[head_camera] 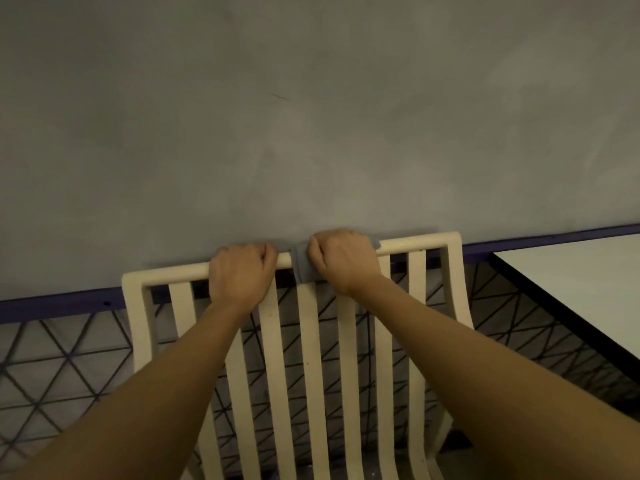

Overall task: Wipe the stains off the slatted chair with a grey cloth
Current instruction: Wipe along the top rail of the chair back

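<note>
A cream slatted chair [311, 358] stands with its back toward me, its top rail running from lower left to upper right. My left hand [240, 273] is closed around the top rail left of centre. My right hand [343, 259] presses a grey cloth [303, 266] over the top rail just right of the left hand; the cloth wraps the rail and most of it is hidden under my fingers. Small dark specks show on the middle slats.
A grey wall [311, 116] rises right behind the chair, with a purple strip [62, 303] along its base. A white table with a dark edge [571, 282] sits at the right. Grey tiles with a triangular pattern [52, 368] show below the strip.
</note>
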Available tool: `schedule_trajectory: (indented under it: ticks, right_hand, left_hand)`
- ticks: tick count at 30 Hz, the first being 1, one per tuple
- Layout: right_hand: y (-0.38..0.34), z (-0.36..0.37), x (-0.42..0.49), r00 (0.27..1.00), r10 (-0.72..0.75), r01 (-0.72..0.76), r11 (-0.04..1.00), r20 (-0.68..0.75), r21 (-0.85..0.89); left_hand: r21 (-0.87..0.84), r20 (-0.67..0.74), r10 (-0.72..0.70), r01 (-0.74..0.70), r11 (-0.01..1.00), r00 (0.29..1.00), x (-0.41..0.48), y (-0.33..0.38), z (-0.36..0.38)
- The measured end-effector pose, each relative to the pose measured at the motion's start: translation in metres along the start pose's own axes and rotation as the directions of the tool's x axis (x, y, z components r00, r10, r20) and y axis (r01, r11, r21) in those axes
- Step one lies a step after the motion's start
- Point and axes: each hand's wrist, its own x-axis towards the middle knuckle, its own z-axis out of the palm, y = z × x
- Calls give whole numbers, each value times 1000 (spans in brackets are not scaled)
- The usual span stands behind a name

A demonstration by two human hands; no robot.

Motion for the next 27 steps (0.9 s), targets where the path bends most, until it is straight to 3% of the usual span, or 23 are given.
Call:
schedule_trajectory:
  ticks: [5,12,17,23,27]
  right_hand:
    - [8,-6,6,997,47,-44,998,61,-51]
    - [23,-3,-7,999,31,-32,995,12,92]
    - [42,-13,-2,980,196,-196,980,32,8]
    - [47,-8,-12,991,129,-130,991,28,26]
    - [55,-15,0,973,231,-231,973,24,-14]
  left_hand:
    - [-9,-30,50,-50,999,998,-1,7,7]
    - [101,29,133,-135,986,991,-2,2,-1]
    - [37,7,112,-113,993,994,-2,16,-1]
    - [32,-3,85,-85,996,996,0,6,-4]
    - [27,23,91,-92,995,996,2,9,-5]
